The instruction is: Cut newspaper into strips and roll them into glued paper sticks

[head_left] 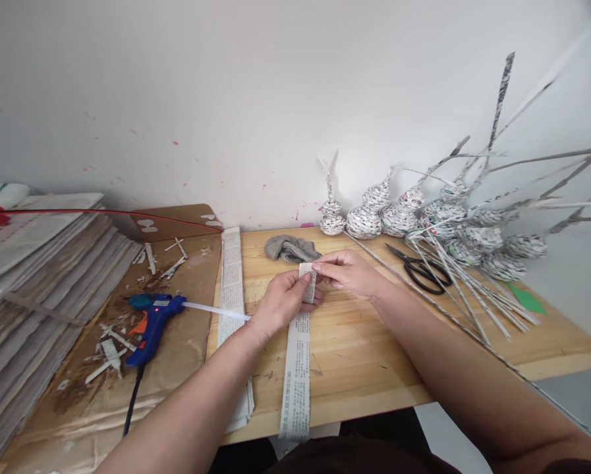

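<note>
A long strip of newspaper [298, 375] runs from between my hands down over the table's front edge. My left hand [288, 299] grips it near its far end, thumb on top and fingers beneath. At the top right corner of the strip, my right hand [344, 273] pinches the paper between thumb and fingers. Just beyond my hands lies a crumpled grey cloth [290, 248]. To the left of the held strip is a stack of similar newspaper strips [232, 270], partly hidden by my left forearm.
A blue glue gun [151, 332] with a glue stick lies on stained cardboard [186, 342] among paper scraps. Stacked newspapers [43, 283] rise at far left. Black scissors [423, 270], rolled paper sticks [468, 289] and several woven paper gourds [364, 222] occupy the right side, by the wall.
</note>
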{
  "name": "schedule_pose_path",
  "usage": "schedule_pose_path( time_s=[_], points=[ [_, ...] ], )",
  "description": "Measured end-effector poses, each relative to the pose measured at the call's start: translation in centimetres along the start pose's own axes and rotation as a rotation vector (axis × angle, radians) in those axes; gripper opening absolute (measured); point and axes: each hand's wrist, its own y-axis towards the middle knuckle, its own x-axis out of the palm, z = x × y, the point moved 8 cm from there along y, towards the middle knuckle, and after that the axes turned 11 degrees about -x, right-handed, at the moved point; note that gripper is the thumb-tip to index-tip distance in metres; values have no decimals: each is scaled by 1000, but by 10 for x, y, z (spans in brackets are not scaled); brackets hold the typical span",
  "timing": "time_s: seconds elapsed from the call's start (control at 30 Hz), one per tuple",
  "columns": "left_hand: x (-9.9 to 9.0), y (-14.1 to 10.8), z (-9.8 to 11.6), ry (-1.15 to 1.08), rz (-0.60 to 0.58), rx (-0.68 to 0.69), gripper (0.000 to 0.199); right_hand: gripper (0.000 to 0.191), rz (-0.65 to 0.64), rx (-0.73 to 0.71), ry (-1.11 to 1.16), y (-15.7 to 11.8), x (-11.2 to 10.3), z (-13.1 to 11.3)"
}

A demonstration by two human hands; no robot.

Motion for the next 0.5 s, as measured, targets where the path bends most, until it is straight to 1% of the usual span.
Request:
schedule_pose_path(
  time_s=[0.23,0.5],
  points=[
    [0,1,-2,0,-1,-1,42,30,87,10,-5,1,-3,3],
    [1,0,-1,13,-16,8,40,30,125,-17,1,1,-1,4]
  ],
)
